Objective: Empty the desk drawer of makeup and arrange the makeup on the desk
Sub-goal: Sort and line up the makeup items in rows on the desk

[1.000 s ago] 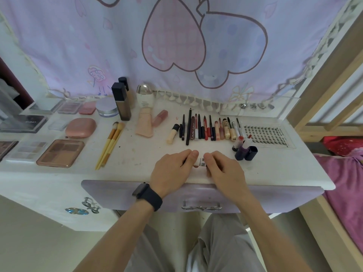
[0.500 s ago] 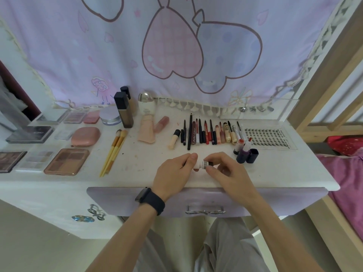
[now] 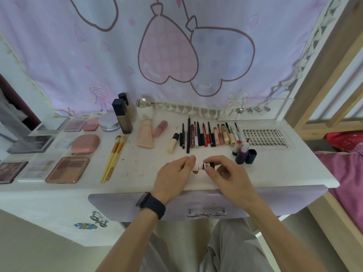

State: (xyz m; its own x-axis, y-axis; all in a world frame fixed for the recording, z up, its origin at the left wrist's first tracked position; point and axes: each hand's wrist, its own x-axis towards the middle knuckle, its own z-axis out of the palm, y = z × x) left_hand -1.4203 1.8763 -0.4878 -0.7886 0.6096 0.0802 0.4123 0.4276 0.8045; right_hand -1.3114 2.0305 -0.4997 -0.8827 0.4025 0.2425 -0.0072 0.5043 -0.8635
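A small cylindrical tube [image 3: 203,166], its white body banded red and its cap dark and labelled, is held level just above the near middle of the desk [image 3: 161,160]. The left hand [image 3: 173,176] pinches the white end; the right hand [image 3: 227,174] pinches the cap end. The desk top is matte white and faintly stained. Farther back lies a neat row of slim pencils and glossy tubes [image 3: 204,135], with a clear lash tray [image 3: 264,137] to the right. To the left are yellow-handled brushes [image 3: 115,154] and a rectangular bronze palette [image 3: 67,169]. A lilac drawer front [image 3: 275,201] sits nearest.
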